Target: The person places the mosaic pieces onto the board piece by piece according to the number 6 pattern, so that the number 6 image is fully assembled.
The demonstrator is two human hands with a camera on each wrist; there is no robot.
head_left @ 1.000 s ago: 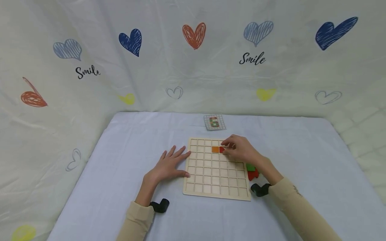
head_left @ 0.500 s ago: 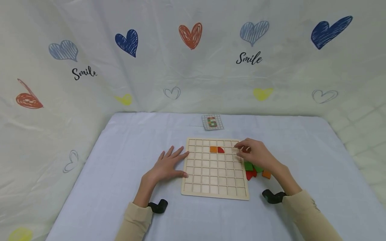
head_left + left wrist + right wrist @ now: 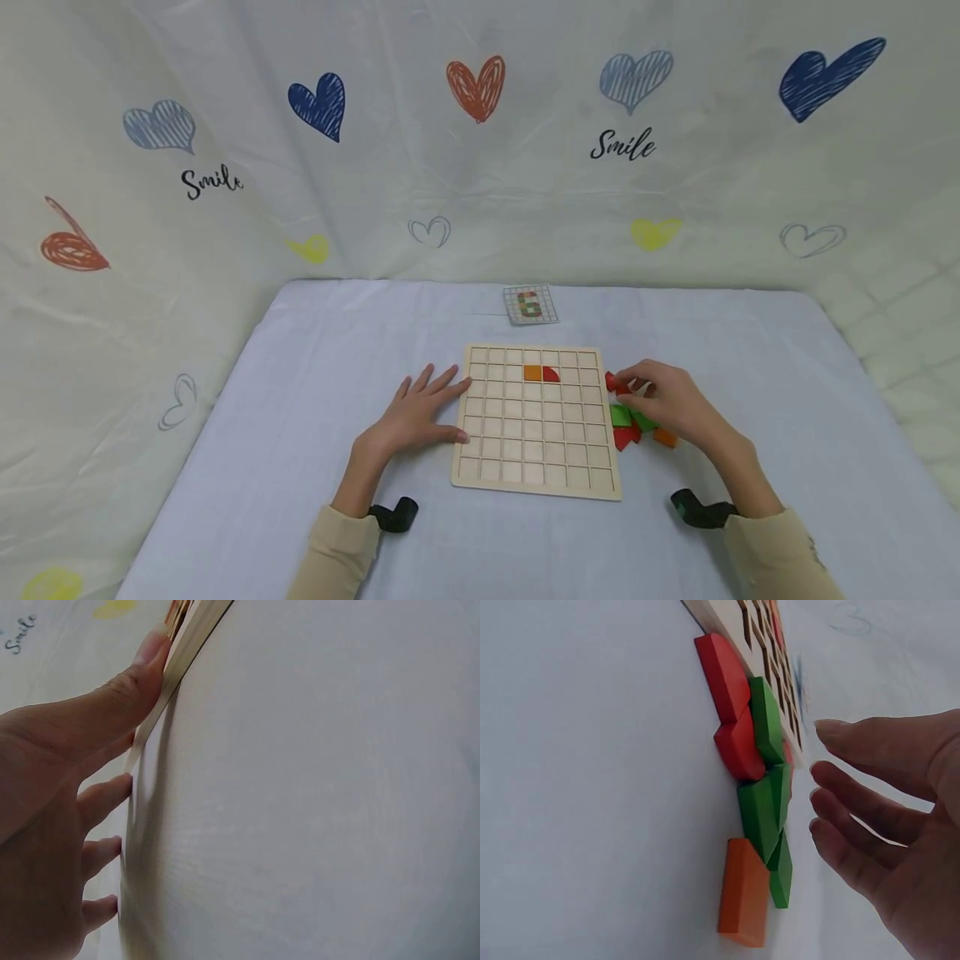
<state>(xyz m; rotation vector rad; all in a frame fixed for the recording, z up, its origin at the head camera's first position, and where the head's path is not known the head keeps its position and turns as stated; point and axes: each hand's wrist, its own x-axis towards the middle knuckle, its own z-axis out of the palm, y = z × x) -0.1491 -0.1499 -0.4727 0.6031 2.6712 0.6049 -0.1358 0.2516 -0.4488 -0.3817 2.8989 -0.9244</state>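
Note:
A wooden grid board [image 3: 510, 429] lies flat mid-table, an orange square tile [image 3: 532, 372] and a red quarter-round tile [image 3: 551, 375] side by side in its cells. With fingers spread, my left hand [image 3: 416, 412] rests at the board's left edge, its thumb on the rim. My right hand [image 3: 667, 400] hovers over loose tiles beside the board's right edge, thumb and fingers apart and nothing between them. Those tiles include red pieces [image 3: 611, 382], a green tile [image 3: 620, 416] and an orange tile [image 3: 744, 889]; the hand partly hides some in the head view.
Behind the board lies a small card [image 3: 531, 305] printed with a coloured figure on a grid. A white cloth [image 3: 360, 333] covers the table. Both wrists wear a black device [image 3: 397, 515]. A curtain printed with hearts [image 3: 476, 87] hangs at the back.
My right hand has moved away from the red quarter-round tile on the board, rightward and down to the loose tiles. The red tile stays in its cell. The left hand keeps its place.

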